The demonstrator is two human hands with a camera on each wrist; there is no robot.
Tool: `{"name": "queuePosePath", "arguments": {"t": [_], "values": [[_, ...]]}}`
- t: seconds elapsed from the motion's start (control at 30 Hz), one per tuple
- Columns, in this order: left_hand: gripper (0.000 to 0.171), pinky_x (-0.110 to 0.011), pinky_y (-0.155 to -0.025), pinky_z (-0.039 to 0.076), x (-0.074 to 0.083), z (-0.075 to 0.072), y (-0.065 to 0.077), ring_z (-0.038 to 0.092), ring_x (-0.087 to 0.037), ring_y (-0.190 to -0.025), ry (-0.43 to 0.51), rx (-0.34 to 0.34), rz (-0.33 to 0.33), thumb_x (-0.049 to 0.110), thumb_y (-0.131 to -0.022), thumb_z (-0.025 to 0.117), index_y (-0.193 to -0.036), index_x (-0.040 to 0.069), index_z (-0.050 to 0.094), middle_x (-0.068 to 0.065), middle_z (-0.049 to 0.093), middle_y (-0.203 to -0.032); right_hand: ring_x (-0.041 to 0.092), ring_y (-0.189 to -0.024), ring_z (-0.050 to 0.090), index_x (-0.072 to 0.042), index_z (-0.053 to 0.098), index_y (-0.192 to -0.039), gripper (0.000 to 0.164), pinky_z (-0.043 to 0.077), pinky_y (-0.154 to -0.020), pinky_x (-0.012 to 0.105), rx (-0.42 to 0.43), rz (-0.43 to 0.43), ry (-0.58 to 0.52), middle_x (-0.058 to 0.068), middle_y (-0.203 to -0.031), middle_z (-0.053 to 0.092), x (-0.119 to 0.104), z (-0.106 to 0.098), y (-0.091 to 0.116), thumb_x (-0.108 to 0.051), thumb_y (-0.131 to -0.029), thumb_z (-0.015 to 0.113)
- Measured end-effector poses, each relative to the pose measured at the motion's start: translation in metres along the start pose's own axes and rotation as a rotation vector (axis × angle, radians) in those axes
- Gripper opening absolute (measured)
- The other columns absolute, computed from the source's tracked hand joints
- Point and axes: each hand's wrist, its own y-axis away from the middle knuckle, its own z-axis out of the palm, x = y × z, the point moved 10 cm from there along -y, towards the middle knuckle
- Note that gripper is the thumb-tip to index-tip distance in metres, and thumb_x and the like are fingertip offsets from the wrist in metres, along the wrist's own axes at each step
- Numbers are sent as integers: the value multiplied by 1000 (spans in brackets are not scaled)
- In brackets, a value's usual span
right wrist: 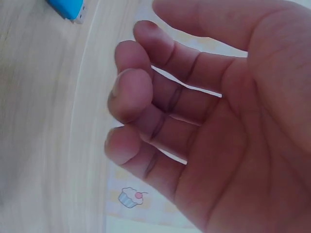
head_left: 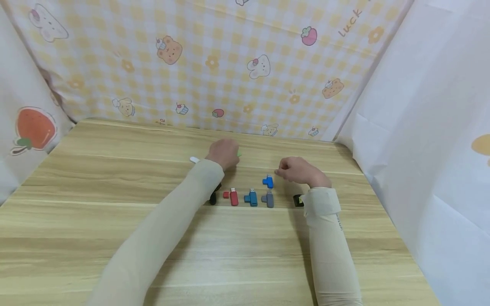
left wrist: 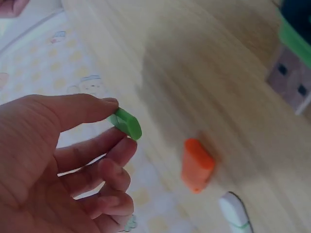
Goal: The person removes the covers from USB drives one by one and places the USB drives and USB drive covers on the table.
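My left hand (head_left: 225, 154) pinches a small green cap (left wrist: 127, 124) between thumb and fingertips, held above the table. Below it in the left wrist view lie an orange piece (left wrist: 197, 165) and a white stick (left wrist: 234, 211). A dark USB stick with green trim (left wrist: 296, 48) and a bare metal plug shows at that view's top right corner. Fingers loosely curled, my right hand (head_left: 299, 171) holds nothing. Nearest to it is a bright blue USB stick (head_left: 269, 182) with its cap beside it.
In a row nearer me lie a red USB stick (head_left: 234, 197) with its red cap (head_left: 226, 195), a teal one (head_left: 253, 198) and a grey one (head_left: 270, 199). Black items (head_left: 213, 199) sit partly behind the left sleeve, another black piece (head_left: 297, 200) by the right cuff. A patterned curtain (head_left: 214, 85) borders the table's back.
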Motion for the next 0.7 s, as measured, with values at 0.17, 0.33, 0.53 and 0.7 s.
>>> {"name": "queuePosePath", "arguments": {"t": [0.17,0.33,0.53,0.7], "values": [[31,-26,-57,34,11,-7,6,41,-14,-63,10,9,52,5,-97,67,-72,12,51,0,41,-68,19,-76,54,-4,68,-102,23,45,-67,30,88,-68,3,7,-88,66,-11,-8,1,-23,-111,60],[7,-25,-62,44,26,-19,17,50,-16,-68,58,40,135,4,-100,68,-93,3,68,-5,58,-78,22,-83,58,-6,69,-106,18,50,-74,34,172,-111,6,10,-98,70,-26,-17,4,-22,-111,61],[13,-28,-78,61,45,-37,36,62,-20,-84,109,73,232,5,-103,68,-113,-2,72,-13,71,-102,24,-89,64,-9,68,-119,18,55,-78,38,245,-157,-25,9,-107,72,-51,-24,10,-23,-110,62],[18,-30,-88,64,58,-50,57,66,-22,-94,109,127,305,4,-104,67,-120,-3,72,-15,71,-112,27,-99,67,-8,59,-140,36,61,-84,42,295,-214,-75,11,-124,69,-74,-28,17,-22,-108,68]]}}
